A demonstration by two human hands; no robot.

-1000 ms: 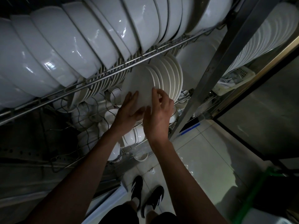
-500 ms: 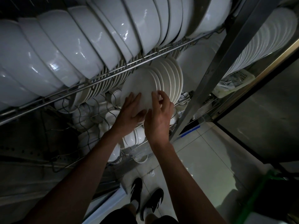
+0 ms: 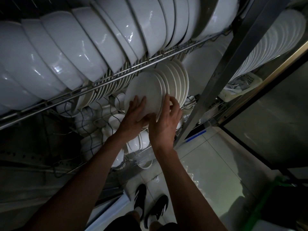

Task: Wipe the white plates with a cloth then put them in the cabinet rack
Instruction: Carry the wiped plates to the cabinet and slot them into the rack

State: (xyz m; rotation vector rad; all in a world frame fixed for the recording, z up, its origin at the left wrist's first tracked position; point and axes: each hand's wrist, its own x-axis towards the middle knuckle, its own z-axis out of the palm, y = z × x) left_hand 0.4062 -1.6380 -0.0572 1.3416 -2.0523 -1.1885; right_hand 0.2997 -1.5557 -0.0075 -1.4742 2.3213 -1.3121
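So both hands are up on the same plate right now. The left hand has its fingers laid out flat against the plate's face, thumb tucked under the lower rim, so it's pressing more than gripping. The right hand is curled around the plate's right edge, fingertips hooked over the rim where it meets the next plate, so that one's actually got hold of it. The plate is standing on edge at the left end of a row of plates in the middle rack of the cabinet, touching its neighbour, looks like it's basically slotted in or just about there. I'd say this one's on the "put away" step, wiping done for it, though there's no cloth in view so can't confirm. Above it, the top rack is packed with big white bowls, and more small bowls sit in the wire tier below. Another long stack of plates is over past the metal cabinet post on the right. How many plates are left to wipe, no idea, none waiting in view. Down below you just get the tiled floor and the person's black shoes.
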